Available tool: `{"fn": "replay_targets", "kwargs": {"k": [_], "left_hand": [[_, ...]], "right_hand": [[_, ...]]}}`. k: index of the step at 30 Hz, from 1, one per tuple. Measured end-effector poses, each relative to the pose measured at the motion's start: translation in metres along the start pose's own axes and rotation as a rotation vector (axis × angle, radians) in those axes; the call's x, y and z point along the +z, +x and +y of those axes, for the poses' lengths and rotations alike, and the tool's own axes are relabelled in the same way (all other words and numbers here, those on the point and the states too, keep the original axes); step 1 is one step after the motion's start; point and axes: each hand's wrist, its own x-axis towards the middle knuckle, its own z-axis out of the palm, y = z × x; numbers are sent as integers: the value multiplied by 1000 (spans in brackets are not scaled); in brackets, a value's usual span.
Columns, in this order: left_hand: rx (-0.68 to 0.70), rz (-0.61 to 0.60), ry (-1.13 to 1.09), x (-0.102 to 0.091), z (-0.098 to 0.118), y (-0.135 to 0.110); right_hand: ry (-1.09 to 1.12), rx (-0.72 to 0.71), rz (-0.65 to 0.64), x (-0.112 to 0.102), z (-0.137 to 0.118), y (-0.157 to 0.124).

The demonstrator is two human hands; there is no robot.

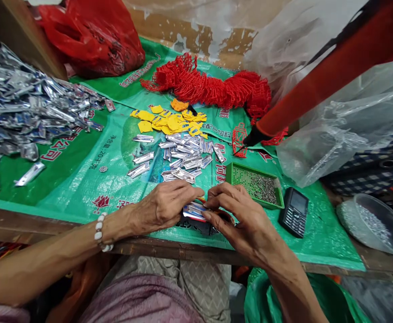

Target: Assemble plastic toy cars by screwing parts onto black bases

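A shiny metal piece (pixel 194 211) with a blue-and-red edge lies level over a dark block (pixel 199 225) at the table's front edge. My left hand (pixel 169 202) is closed at its left end, the thumb reaching over the top. Thumb and fingertips of my right hand (pixel 238 215) pinch its right end. A thin yellow-red edge shows just above the piece, between the hands; what it belongs to is mostly hidden. Beyond my fingers lies a loose pile of similar metal pieces (pixel 191 161), with yellow tags (pixel 169 122) behind them.
A green tray (pixel 229 175) of small metal parts and a black keypad phone (pixel 294 211) sit right of my hands. Red mesh pieces (pixel 210 87) line the back. A red pole (pixel 317 72) slants in from the right. Left is a large metal heap (pixel 31 103); right, a clear tub (pixel 378 224).
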Motion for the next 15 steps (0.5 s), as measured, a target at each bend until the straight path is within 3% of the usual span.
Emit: {"fn": "replay_targets", "kwargs": {"k": [8,15], "left_hand": [[3,9,22,2,-2,0],[-3,-6,35,0,0,1]], "right_hand": [[16,24,-179,-12,4,9],[129,70,-112,-8,6,6]]}}
